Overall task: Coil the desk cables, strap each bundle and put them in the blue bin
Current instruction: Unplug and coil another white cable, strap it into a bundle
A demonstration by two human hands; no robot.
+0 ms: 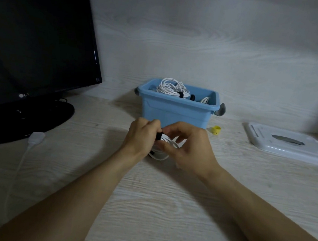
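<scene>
**Both hands on a white cable coil, just in front of the blue bin**

Two hands work at one small coil of white cable (pixel 163 150), which lies between them just above the desk (pixel 165 208); the left hand (pixel 141 136) has its fingers curled round the coil's left side, and the right hand (pixel 188 148) pinches it from the right with thumb and fingers; a single black strap (pixel 159 136) stands at the top of the coil, right where the fingertips of both hands meet, and part of the coil hangs below the hands, the rest hidden by them.

Directly behind the hands stands one blue bin (pixel 176 112) with a grey handle at each end; inside it at least two white cable bundles show: a large one (pixel 172 87) bound by a black strap, and a smaller one (pixel 205 100) at the right wall, with a dark item between them too small to identify.

One small yellow ring-shaped object (pixel 216 130) sits on the desk just right of the bin; one white lid (pixel 288 144) with a grey handle lies flat well to the right.

One black monitor (pixel 35 40) stands at the left, screen dark; its lower bezel bears a logo only partly readable, seemingly "LG"; one white cable with an inline switch (pixel 36 137) runs along the desk beside its base.
</scene>
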